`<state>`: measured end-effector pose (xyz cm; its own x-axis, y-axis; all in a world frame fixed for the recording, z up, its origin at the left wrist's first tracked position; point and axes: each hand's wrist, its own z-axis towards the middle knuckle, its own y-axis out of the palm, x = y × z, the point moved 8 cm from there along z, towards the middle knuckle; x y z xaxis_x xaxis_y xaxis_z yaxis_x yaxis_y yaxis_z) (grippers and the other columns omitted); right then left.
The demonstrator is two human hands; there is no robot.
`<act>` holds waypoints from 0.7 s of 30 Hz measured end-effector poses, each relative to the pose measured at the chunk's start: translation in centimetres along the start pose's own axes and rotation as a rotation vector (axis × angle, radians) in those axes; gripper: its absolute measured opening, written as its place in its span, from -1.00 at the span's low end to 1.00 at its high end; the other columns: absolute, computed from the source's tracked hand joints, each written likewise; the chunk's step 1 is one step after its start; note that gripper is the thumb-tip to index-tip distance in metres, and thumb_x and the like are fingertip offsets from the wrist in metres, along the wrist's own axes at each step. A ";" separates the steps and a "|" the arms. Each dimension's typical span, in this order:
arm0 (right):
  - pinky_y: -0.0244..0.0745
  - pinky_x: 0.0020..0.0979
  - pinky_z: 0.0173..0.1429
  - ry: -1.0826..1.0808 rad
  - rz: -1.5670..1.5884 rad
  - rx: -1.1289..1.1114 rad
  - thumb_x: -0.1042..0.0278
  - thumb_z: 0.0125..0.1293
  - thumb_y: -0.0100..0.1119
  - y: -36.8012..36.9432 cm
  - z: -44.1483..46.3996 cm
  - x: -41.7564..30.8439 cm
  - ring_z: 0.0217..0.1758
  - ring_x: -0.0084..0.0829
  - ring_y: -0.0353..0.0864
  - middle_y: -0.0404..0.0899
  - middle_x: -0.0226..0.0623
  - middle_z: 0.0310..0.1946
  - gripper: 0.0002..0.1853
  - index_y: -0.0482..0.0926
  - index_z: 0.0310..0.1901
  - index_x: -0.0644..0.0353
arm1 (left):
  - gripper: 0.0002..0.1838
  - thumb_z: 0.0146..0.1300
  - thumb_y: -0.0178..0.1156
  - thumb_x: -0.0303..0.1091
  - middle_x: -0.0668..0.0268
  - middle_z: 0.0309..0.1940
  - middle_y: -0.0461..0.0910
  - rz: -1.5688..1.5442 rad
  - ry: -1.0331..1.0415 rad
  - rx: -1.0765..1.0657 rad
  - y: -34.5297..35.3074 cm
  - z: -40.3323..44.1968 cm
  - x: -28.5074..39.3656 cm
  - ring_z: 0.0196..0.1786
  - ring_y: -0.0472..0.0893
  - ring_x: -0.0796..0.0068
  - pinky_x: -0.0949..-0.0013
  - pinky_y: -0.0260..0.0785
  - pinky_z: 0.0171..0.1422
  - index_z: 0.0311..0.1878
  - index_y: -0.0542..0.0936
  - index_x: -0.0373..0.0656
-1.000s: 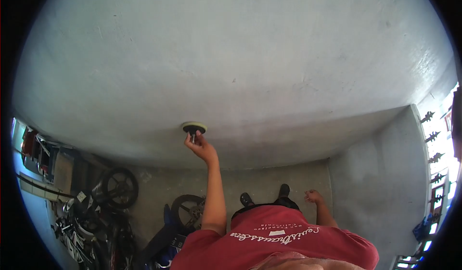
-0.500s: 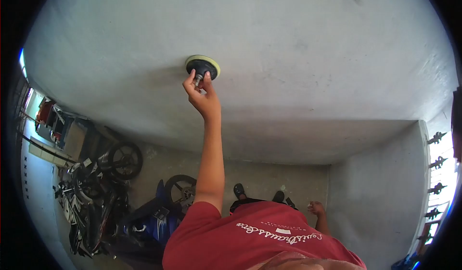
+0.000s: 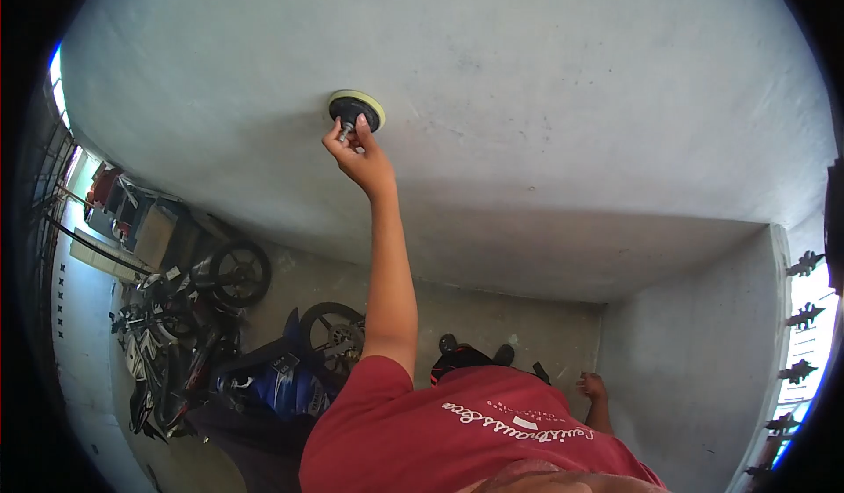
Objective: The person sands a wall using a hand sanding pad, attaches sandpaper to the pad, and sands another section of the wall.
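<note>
My left hand (image 3: 359, 155) is raised at arm's length, its fingers and thumb pinched on a round sanding pad (image 3: 356, 111). The pad has a black back, a pale yellow rim and a short metal shank (image 3: 346, 133) that points toward me. Its yellow side faces the grey-white wall (image 3: 527, 115) and appears to lie against it. Low on the right, my right hand (image 3: 592, 387) hangs at my side with its fingers curled. Whatever it may hold is too small to make out.
Two motorbikes stand at the lower left, a blue one (image 3: 286, 383) and a black-and-white one (image 3: 163, 344). Behind them are stacked goods (image 3: 145, 225). A low side wall (image 3: 694, 335) and a window grille with spiked ornaments (image 3: 802, 317) are on the right.
My left hand has slid the sanding pad leftward along the wall, slightly higher in view. The camera view has shifted a little, and my right hand stays low at my side.
</note>
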<state>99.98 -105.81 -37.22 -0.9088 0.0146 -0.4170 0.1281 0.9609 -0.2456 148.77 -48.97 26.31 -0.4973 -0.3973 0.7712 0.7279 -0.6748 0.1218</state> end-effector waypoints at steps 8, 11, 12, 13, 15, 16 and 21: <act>0.49 -0.26 -0.26 -0.017 0.120 -0.014 0.05 0.30 0.11 0.7 -0.3 -2.7 -0.33 -0.30 0.64 0.65 -0.20 -0.23 -0.57 0.48 0.08 0.16 | -0.54 0.37 0.22 -0.13 0.15 -0.26 0.52 -0.029 -0.083 0.026 0.8 -6.7 -5.2 -0.22 0.52 0.43 0.37 0.41 -0.08 0.08 0.31 -0.26; 0.49 -0.27 -0.27 0.025 -0.063 -0.025 0.05 0.31 0.10 0.6 0.4 -2.5 -0.33 -0.32 0.64 0.66 -0.20 -0.20 -0.57 0.48 0.08 0.16 | -0.53 0.36 0.23 -0.12 0.12 -0.24 0.53 -0.067 -0.047 0.092 1.6 -4.8 -1.8 -0.20 0.53 0.41 0.38 0.41 -0.09 0.07 0.31 -0.27; 0.49 -0.28 -0.27 0.023 -0.026 -0.022 0.05 0.31 0.10 0.4 0.6 -2.6 -0.34 -0.33 0.64 0.66 -0.19 -0.19 -0.57 0.49 0.07 0.16 | -0.53 0.36 0.23 -0.12 0.12 -0.24 0.53 -0.062 -0.057 0.089 1.7 -4.5 -2.3 -0.20 0.53 0.41 0.38 0.41 -0.09 0.07 0.31 -0.27; 0.49 -0.28 -0.28 0.022 0.013 -0.018 0.05 0.31 0.10 0.1 0.6 -2.7 -0.34 -0.34 0.64 0.67 -0.19 -0.17 -0.58 0.49 0.07 0.16 | -0.53 0.36 0.23 -0.13 0.11 -0.23 0.54 -0.110 -0.022 0.081 1.9 -4.2 -2.4 -0.19 0.54 0.41 0.38 0.41 -0.09 0.08 0.31 -0.27; 0.49 -0.28 -0.27 0.006 -0.026 -0.011 0.05 0.31 0.11 -1.1 0.1 -3.8 -0.33 -0.34 0.64 0.67 -0.18 -0.17 -0.57 0.48 0.08 0.17 | -0.53 0.36 0.23 -0.13 0.10 -0.22 0.54 -0.158 0.003 0.066 1.8 -5.5 -3.3 -0.19 0.54 0.41 0.39 0.41 -0.09 0.08 0.31 -0.28; 0.49 -0.28 -0.27 -0.028 -0.064 -0.011 0.05 0.31 0.11 -1.4 -0.1 -4.6 -0.32 -0.34 0.64 0.67 -0.18 -0.18 -0.56 0.47 0.09 0.18 | -0.54 0.36 0.24 -0.15 0.10 -0.21 0.54 -0.124 -0.008 0.056 1.5 -6.9 -4.9 -0.19 0.54 0.41 0.39 0.41 -0.09 0.07 0.31 -0.28; 0.49 -0.29 -0.27 -0.042 -0.016 0.023 0.04 0.31 0.11 -2.7 1.0 -6.1 -0.32 -0.35 0.64 0.66 -0.20 -0.23 -0.56 0.46 0.06 0.19 | -0.58 0.35 0.25 -0.18 0.12 -0.21 0.54 0.043 -0.034 0.019 1.3 -9.0 -5.8 -0.19 0.54 0.43 0.40 0.41 -0.10 0.04 0.35 -0.28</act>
<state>105.62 -108.73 -34.91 -0.8935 -0.0132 -0.4489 0.1230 0.9542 -0.2728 148.31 -53.12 16.36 -0.4498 -0.4041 0.7965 0.7569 -0.6458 0.0998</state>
